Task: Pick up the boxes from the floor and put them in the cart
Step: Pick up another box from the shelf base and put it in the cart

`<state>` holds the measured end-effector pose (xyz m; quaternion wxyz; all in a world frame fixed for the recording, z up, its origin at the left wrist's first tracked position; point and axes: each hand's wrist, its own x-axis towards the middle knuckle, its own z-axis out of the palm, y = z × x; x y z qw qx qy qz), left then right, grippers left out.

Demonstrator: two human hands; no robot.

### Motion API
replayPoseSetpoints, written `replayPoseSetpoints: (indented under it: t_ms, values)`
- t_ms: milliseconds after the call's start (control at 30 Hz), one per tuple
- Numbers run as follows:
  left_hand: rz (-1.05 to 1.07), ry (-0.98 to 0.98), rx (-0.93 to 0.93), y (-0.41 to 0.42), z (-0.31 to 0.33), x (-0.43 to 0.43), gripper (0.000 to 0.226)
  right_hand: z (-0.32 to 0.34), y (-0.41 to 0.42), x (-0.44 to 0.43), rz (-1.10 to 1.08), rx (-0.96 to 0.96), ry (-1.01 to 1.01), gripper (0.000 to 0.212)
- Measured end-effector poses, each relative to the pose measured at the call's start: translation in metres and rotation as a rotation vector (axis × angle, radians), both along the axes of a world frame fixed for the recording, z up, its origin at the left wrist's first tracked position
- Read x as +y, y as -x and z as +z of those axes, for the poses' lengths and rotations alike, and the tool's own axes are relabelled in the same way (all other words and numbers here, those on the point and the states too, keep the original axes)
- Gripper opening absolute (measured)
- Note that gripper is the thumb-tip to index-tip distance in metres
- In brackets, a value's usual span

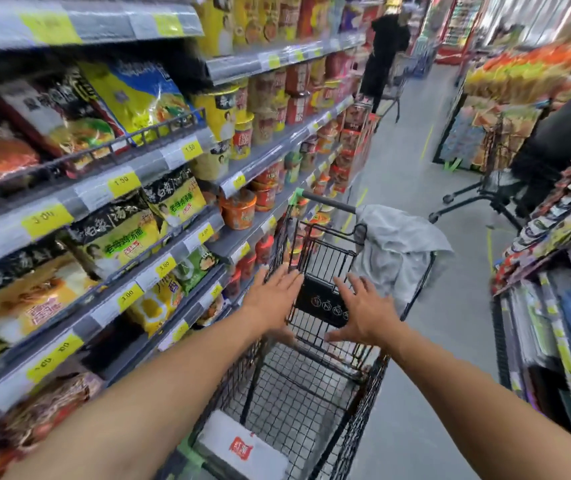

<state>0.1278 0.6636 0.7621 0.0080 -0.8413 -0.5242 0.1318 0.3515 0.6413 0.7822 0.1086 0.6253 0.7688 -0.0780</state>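
Nearest, a white box (242, 448) lies flat in the cart (363, 410) basket's near end. Beyond it, left hand (272, 299) and right hand (363, 311) hover over the cart's child seat, fingers spread, holding nothing.

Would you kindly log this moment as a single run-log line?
left hand: open, empty | right hand: open, empty | both over cart | white box: in cart | grey cloth: draped over cart
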Motion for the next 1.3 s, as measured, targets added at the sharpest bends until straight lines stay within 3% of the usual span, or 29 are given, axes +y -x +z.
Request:
replayPoseSetpoints:
  t_ms: [367,767,1033,1300]
  values:
    - [0.323,-0.054,-0.030,-0.016,0.024,-0.080,0.137,0.014,-0.013,-0.026,0.284,0.023,-0.038,0.134]
    - [0.616,-0.054,-0.058,0.067,0.020,-0.196,0.138,0.019,0.079,-0.074,0.548,0.054,-0.023,0.135]
    - [0.836,-0.023,-0.060,0.141,0.026,-0.328,0.136,0.021,0.173,-0.153,0.744,0.054,0.024,0.136]
    - [1.056,0.042,-0.055,0.216,0.017,-0.507,0.137,0.011,0.273,-0.287,0.906,0.026,0.074,0.134]
